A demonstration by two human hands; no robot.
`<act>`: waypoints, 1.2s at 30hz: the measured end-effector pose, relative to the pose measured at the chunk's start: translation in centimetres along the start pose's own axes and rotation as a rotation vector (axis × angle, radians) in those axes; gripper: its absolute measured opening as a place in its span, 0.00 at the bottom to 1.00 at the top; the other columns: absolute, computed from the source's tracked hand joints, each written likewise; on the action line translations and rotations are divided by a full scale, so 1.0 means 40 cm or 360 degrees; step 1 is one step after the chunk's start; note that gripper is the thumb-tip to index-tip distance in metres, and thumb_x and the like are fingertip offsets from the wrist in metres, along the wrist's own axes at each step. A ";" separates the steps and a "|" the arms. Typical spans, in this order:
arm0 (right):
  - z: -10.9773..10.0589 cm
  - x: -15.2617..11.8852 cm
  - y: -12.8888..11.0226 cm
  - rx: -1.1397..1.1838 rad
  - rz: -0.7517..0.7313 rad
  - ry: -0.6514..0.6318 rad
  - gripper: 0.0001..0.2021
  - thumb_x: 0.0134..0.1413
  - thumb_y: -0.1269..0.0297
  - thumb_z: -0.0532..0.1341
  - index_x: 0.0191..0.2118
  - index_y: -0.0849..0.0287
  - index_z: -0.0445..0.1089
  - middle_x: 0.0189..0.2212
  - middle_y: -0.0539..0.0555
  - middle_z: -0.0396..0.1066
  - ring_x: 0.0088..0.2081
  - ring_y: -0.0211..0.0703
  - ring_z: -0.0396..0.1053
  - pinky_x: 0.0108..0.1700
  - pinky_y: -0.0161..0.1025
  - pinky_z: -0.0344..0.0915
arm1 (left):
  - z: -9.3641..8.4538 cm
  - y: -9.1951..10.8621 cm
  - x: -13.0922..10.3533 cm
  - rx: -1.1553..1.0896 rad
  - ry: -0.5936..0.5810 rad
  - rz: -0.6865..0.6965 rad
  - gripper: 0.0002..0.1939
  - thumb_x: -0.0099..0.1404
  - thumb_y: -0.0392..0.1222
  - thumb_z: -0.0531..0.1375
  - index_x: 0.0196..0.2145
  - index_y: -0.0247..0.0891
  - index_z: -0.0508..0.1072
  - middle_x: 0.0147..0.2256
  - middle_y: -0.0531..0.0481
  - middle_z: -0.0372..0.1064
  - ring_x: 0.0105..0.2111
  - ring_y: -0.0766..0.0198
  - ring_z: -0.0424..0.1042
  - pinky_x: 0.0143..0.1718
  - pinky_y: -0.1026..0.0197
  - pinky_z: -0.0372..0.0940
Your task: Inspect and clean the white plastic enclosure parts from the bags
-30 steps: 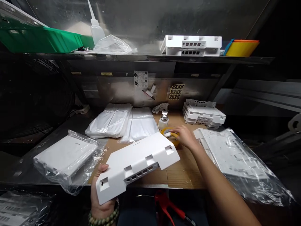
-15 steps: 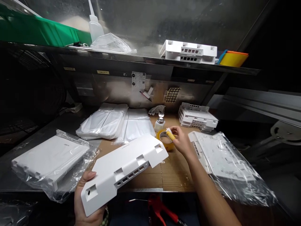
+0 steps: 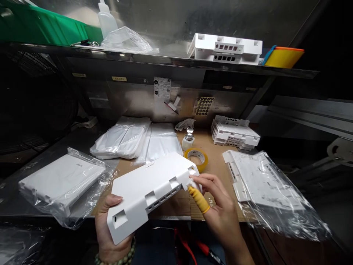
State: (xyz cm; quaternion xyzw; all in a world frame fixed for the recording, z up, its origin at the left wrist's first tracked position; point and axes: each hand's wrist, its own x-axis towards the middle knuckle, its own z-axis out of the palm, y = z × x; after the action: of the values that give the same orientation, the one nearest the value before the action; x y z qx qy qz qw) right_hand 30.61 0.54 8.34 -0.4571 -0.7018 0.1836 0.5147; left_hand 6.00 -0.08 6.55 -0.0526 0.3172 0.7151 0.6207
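Left grip (image 3: 106,221), notched plastic housing (image 3: 154,175), right grip (image 3: 220,209), white wad (image 3: 191,183)

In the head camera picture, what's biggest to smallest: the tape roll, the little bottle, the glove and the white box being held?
1. White box
2. Tape roll
3. Little bottle and glove: too alike to rank

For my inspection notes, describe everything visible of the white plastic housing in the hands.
The white plastic housing is a shallow, smooth, matte-looking shell with small dark lettering near its far edge. Its near side has four squarish recesses and a stepped middle with one round and several rectangular openings. It is held tilted above the cardboard-covered bench. The left hand grips one end; the right hand holds a small white wad at the other. No damage shows.
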 end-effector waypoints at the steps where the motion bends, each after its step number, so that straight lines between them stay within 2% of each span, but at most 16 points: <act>1: 0.011 -0.003 -0.009 0.0025 -0.0003 -0.0005 0.15 0.64 0.71 0.63 0.54 0.50 0.74 0.43 0.52 0.71 0.38 0.36 0.70 0.40 0.33 0.70 | 0.010 -0.004 -0.007 0.0044 0.0059 0.0032 0.36 0.51 0.26 0.54 0.59 0.36 0.70 0.32 0.48 0.82 0.32 0.48 0.82 0.36 0.48 0.80; 3: 0.035 -0.009 -0.023 0.0068 0.0002 0.0013 0.13 0.63 0.71 0.64 0.52 0.53 0.74 0.40 0.51 0.72 0.38 0.36 0.70 0.39 0.32 0.69 | 0.028 -0.010 -0.020 0.0135 0.0148 0.0087 0.37 0.49 0.27 0.55 0.59 0.35 0.70 0.33 0.47 0.82 0.34 0.47 0.82 0.38 0.48 0.79; 7: 0.075 -0.013 -0.036 0.0074 -0.0037 0.0071 0.08 0.62 0.73 0.65 0.45 0.56 0.75 0.35 0.50 0.71 0.34 0.34 0.69 0.36 0.31 0.68 | 0.051 -0.020 -0.041 0.0206 0.0179 0.0151 0.39 0.47 0.28 0.55 0.60 0.37 0.70 0.35 0.48 0.82 0.37 0.47 0.82 0.40 0.48 0.79; 13: 0.104 -0.014 -0.043 -0.0073 -0.0106 0.0146 0.07 0.61 0.74 0.65 0.43 0.59 0.76 0.35 0.52 0.70 0.34 0.35 0.70 0.36 0.32 0.68 | 0.062 -0.037 -0.063 0.0250 0.0173 0.0243 0.40 0.46 0.29 0.56 0.60 0.38 0.70 0.38 0.48 0.82 0.38 0.46 0.82 0.42 0.47 0.79; 19: 0.124 -0.034 -0.073 -0.0008 -0.0249 0.0044 0.07 0.60 0.76 0.64 0.43 0.62 0.76 0.34 0.54 0.72 0.33 0.37 0.71 0.35 0.33 0.70 | 0.073 -0.056 -0.068 0.0287 0.0231 0.0299 0.40 0.44 0.30 0.58 0.58 0.38 0.71 0.36 0.48 0.82 0.37 0.45 0.82 0.43 0.46 0.79; 27: 0.115 -0.023 -0.057 -0.0055 -0.0115 0.0158 0.06 0.61 0.74 0.64 0.42 0.60 0.77 0.33 0.53 0.72 0.32 0.37 0.71 0.34 0.33 0.69 | 0.072 -0.064 -0.073 0.0306 0.0196 0.0302 0.39 0.45 0.30 0.58 0.57 0.38 0.72 0.36 0.48 0.82 0.37 0.45 0.82 0.42 0.46 0.79; 30: 0.118 -0.030 -0.085 0.0205 -0.0103 0.0000 0.05 0.59 0.73 0.65 0.40 0.59 0.78 0.31 0.52 0.72 0.30 0.36 0.70 0.31 0.32 0.69 | 0.067 -0.062 -0.063 0.0254 0.0173 0.0265 0.37 0.46 0.30 0.58 0.57 0.37 0.72 0.35 0.48 0.82 0.36 0.46 0.82 0.42 0.47 0.79; 33: 0.094 -0.040 -0.102 0.0519 0.0048 -0.0074 0.07 0.56 0.71 0.69 0.41 0.55 0.78 0.32 0.51 0.73 0.32 0.37 0.73 0.31 0.31 0.71 | 0.050 -0.049 -0.043 0.0198 0.0122 0.0102 0.35 0.49 0.29 0.56 0.57 0.36 0.73 0.33 0.48 0.82 0.35 0.45 0.82 0.40 0.45 0.79; 36: 0.045 -0.057 -0.072 0.0652 0.0299 0.0198 0.14 0.55 0.69 0.71 0.46 0.48 0.78 0.40 0.51 0.77 0.38 0.40 0.77 0.38 0.32 0.75 | 0.020 -0.030 -0.018 0.0083 -0.0025 -0.0107 0.31 0.52 0.29 0.55 0.55 0.33 0.74 0.31 0.45 0.82 0.34 0.45 0.82 0.38 0.45 0.79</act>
State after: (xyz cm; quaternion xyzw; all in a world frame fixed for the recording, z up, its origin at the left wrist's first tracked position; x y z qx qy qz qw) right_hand 27.82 -2.47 8.46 -0.4169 -0.5710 0.3407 0.6197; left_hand 7.53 -0.27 7.06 -0.0415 0.3287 0.6857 0.6481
